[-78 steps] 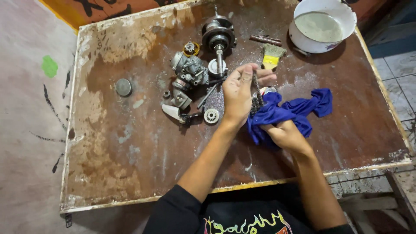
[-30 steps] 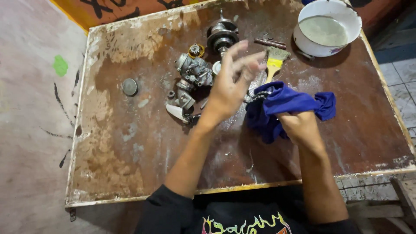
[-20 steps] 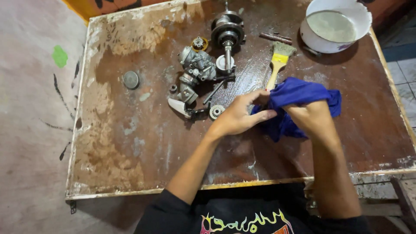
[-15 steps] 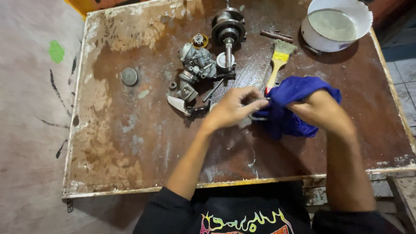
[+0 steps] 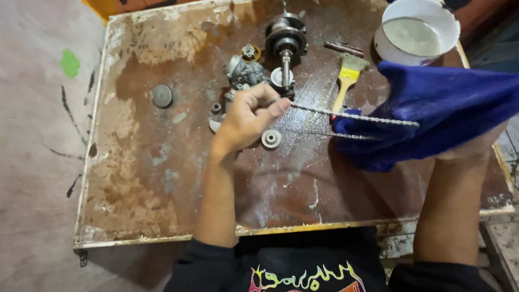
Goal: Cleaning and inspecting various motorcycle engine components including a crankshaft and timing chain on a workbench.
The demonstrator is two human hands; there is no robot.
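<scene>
My left hand (image 5: 246, 120) pinches one end of a thin metal chain (image 5: 346, 116) above the brown worktable (image 5: 162, 184). The chain stretches taut to the right into a blue cloth (image 5: 443, 113), which covers my right hand; only its wrist (image 5: 476, 152) shows below the cloth. The cloth is wrapped around the chain's right end, lifted off the table. A small toothed sprocket (image 5: 271, 139) lies just under my left hand.
Engine parts cluster behind my left hand: a grey carburettor-like casting (image 5: 243, 73), a crankshaft (image 5: 285, 40), a round grey disc (image 5: 161, 95). A yellow-handled brush (image 5: 346, 81), a dark rod (image 5: 344, 48) and a white bowl of liquid (image 5: 416, 32) lie at the back right.
Both hands were bunched together at the cloth; now they have drawn apart, pulling the chain out straight between them. The cloth has risen toward the camera.
</scene>
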